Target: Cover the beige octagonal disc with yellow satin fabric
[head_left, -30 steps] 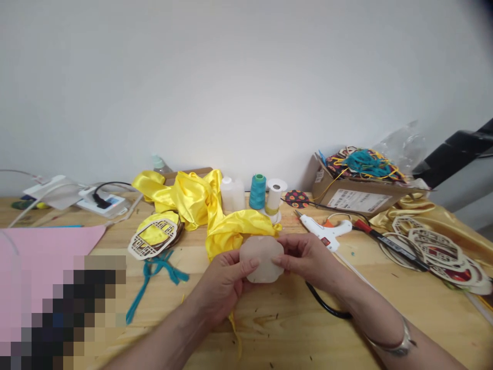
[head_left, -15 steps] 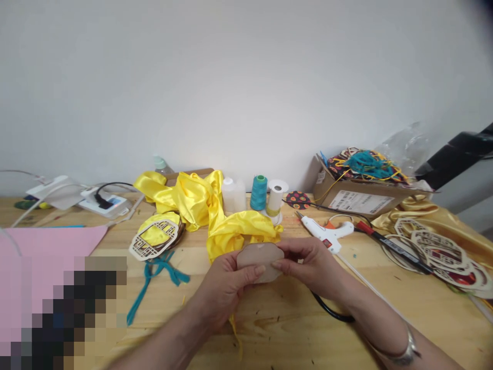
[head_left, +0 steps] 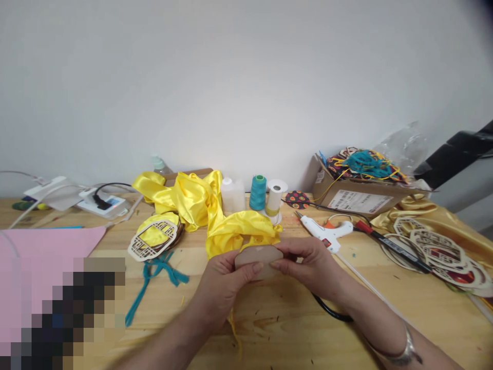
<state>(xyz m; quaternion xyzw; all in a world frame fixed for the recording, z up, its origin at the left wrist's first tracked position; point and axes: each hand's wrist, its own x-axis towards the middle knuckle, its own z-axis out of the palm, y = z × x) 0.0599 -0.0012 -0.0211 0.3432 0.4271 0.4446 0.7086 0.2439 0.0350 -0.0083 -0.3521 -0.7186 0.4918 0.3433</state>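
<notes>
A blurred patch (head_left: pixel 69 313) covers the near left corner, along with part of the pink sheet (head_left: pixel 46 246). The left hand's fingers are largely hidden behind the beige piece (head_left: pixel 252 257), whose tilted face looks foreshortened; its underside and what it is made of are hard to make out. Both forearms are cut off at the near edge, and the black cable (head_left: pixel 329 307) disappears beneath the right one. Just beyond the hands lies the yellow cloth (head_left: pixel 196 198), with the bottle (head_left: pixel 228 194) and the teal spool (head_left: pixel 258 192) standing behind it by the wall (head_left: pixel 246 92). To the left are the frames (head_left: pixel 139 251) and the teal cord (head_left: pixel 177 276); to the right, the glue gun (head_left: pixel 327 231) lies near the right hand (head_left: pixel 314 267), with the marker (head_left: pixel 400 252) and the box (head_left: pixel 400 191) farther off. The piece is held above the table (head_left: pixel 292 339), between the two hands. The left hand (head_left: pixel 221 288) grips its left side, thumb flat across the face; the right thumb and forefinger are nearly together, pinching the right edge, other fingers curled.
</notes>
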